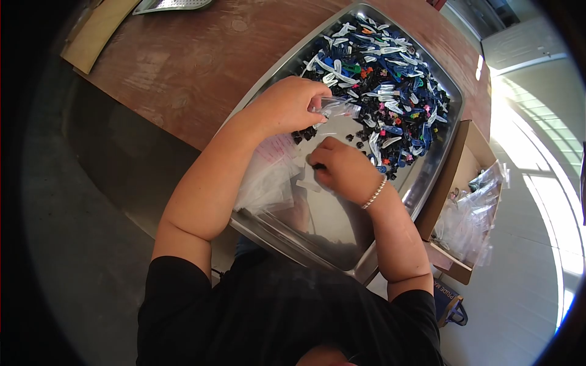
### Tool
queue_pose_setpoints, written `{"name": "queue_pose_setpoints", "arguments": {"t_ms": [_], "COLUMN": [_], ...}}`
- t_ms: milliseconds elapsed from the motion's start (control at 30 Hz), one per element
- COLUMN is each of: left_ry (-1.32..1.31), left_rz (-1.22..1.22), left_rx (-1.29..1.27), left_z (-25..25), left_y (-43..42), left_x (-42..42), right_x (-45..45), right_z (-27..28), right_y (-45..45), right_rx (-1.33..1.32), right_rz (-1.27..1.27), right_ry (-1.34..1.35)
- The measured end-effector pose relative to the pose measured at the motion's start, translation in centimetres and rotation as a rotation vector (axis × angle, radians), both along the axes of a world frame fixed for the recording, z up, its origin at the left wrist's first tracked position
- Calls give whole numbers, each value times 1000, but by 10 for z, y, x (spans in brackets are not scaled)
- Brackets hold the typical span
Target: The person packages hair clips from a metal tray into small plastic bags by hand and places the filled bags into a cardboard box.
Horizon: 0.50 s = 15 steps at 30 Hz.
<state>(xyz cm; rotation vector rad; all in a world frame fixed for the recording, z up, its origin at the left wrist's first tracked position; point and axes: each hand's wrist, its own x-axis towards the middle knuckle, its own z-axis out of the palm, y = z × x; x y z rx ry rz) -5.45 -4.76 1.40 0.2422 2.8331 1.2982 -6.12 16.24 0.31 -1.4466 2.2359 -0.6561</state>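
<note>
A large metal tray holds a heap of mixed hair clips in black, blue and white, with a few coloured ones. My left hand pinches a clear plastic bag over the tray, beside the heap. Just below it, my right hand has its fingers curled together over the tray floor, with something small and dark at the fingertips. Several flat clear bags lie at the tray's left side, under my left forearm. Small black clips sit below my left hand.
The tray rests on a reddish-brown wooden table. To its right stands a cardboard box with filled clear bags. At the upper left are a wooden board and part of another metal tray. A dark bag is at the lower right.
</note>
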Motion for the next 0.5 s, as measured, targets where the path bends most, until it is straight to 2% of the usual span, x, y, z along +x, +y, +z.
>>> {"name": "queue_pose_setpoints", "arguments": {"t_ms": [33,100,133,200,233,267,333,500], "left_ry": [-11,-6,-7,10,22,24,145,112], "left_rz": [1,12,22,8,-15,-15,-98,-205], "left_rx": [-3,-6,-9,-8,-8,-10,-27,-17], "left_z": [1,0,0,-2,-4,-5,-8,-7], "left_y": [0,0,0,1,2,3,7,13], "left_x": [0,0,0,0,-1,0,1,1], "right_x": [-6,-19,-21,-22,-23,-24,-25,-26], "right_z": [5,24,36,57,58,56,51,46], "right_y": [3,12,15,25,31,32,34,28], "right_rx": [0,-113,-113,-232,-333,-335,-580,-513], "right_rz": [2,-46,-41,-255,-280,-280,-345,-463], "right_ry": [5,-204,-198,-512,-559,-558,-586,-544]}}
